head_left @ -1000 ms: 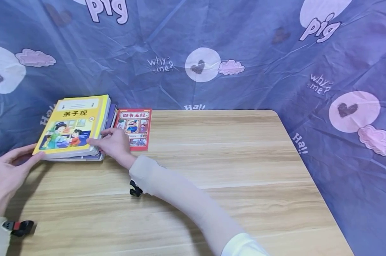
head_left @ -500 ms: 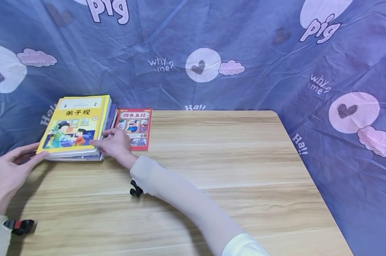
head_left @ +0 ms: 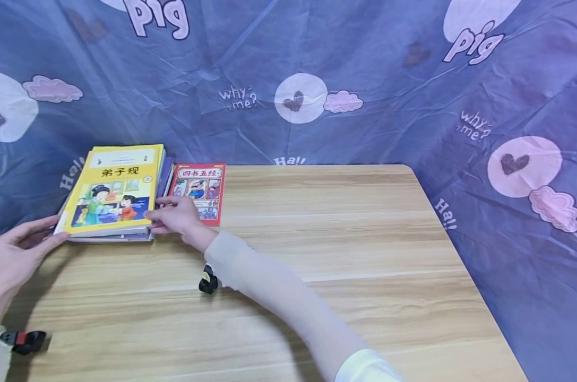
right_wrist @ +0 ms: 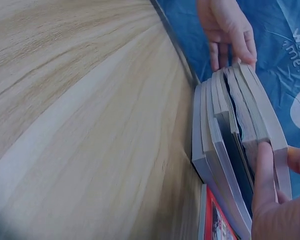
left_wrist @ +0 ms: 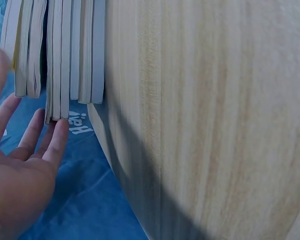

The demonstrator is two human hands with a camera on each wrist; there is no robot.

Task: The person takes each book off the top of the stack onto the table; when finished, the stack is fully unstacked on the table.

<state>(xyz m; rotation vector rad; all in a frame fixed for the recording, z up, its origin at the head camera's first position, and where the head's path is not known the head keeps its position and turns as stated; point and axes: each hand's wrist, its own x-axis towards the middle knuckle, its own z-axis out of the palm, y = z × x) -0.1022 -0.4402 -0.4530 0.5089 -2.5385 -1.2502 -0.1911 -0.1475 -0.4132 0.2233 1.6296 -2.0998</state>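
In the head view, a stack of books (head_left: 111, 196) lies at the left of the frame on the far left corner of the wooden table (head_left: 317, 254), its top cover yellow with a picture of two figures. The left hand (head_left: 11, 260) comes in from the lower left edge, fingers straight and spread, the tips touching the stack's near left corner. The right hand (head_left: 175, 217) sits at the stack's right edge, fingers laid against the page edges there, partly over a thin red book (head_left: 199, 188) that lies flat just beside the stack. A blue printed cloth (head_left: 364, 79) hangs behind the table. In the left wrist view, the left hand (left_wrist: 20, 170) fills the lower left, fingers extended and open, their tips at the bottoms of the book spines (left_wrist: 55, 50) that overhang the table edge at the upper left. In the right wrist view, the right hand (right_wrist: 280, 200) is at the lower right, one finger pressed between the fanned pages of the stack (right_wrist: 230, 130); whether the thumb pinches from the other side is hard to tell. The left hand (right_wrist: 227, 30) shows at the top, fingers straight on the stack's far end.
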